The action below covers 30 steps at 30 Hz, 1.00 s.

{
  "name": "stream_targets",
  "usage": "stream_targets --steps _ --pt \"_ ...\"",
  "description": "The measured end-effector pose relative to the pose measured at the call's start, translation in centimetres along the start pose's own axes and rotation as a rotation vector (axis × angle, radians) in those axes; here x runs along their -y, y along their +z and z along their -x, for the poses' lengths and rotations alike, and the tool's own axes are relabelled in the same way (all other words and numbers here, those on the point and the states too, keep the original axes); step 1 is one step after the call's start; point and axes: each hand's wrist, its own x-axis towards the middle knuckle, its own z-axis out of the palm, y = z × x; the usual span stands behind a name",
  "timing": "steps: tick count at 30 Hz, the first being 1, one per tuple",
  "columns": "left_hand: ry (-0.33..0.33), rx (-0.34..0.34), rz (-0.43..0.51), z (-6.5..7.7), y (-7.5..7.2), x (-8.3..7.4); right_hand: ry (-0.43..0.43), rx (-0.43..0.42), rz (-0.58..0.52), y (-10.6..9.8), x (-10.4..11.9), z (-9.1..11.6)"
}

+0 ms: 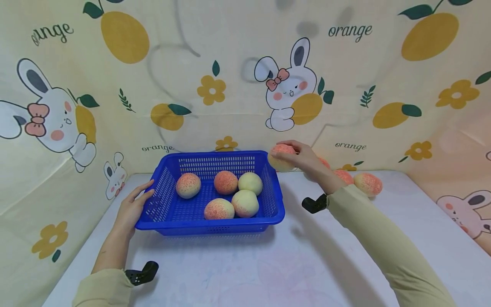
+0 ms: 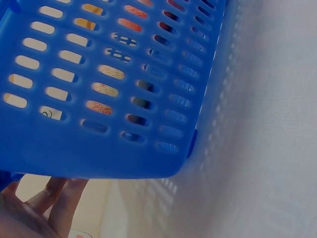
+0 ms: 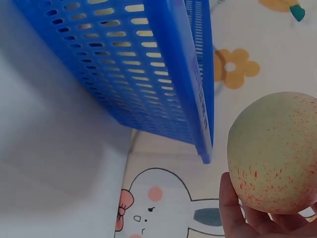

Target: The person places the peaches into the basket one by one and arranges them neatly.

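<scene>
A blue plastic basket (image 1: 184,227) with slotted sides stands on the table. At its left end my left hand (image 1: 129,209) holds the rim; the left wrist view shows its fingers (image 2: 69,201) at the basket's edge. My right hand (image 1: 307,161) grips a pink-and-pale-yellow peach (image 1: 283,163), raised just outside the basket's right rim. This peach (image 3: 275,153) fills the right side of the right wrist view. Inside the basket lie several peaches, among them a speckled one (image 1: 188,185) at the left and a pale one (image 1: 250,183) at the right.
More peaches, including a speckled one (image 1: 368,184), lie on the white table (image 1: 215,273) at the right, partly hidden behind my right forearm. A patterned cloth (image 1: 230,47) with rabbits and oranges hangs behind the table.
</scene>
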Motion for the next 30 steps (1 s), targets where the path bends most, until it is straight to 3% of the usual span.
stream_targets --steps 23,30 --pt "0.01 -0.018 0.014 -0.1 0.1 0.1 -0.062 0.07 -0.029 4.1 2.5 -1.4" --pt "0.003 -0.011 0.01 -0.1 0.0 0.1 -0.132 0.087 -0.024 5.3 2.6 -2.1"
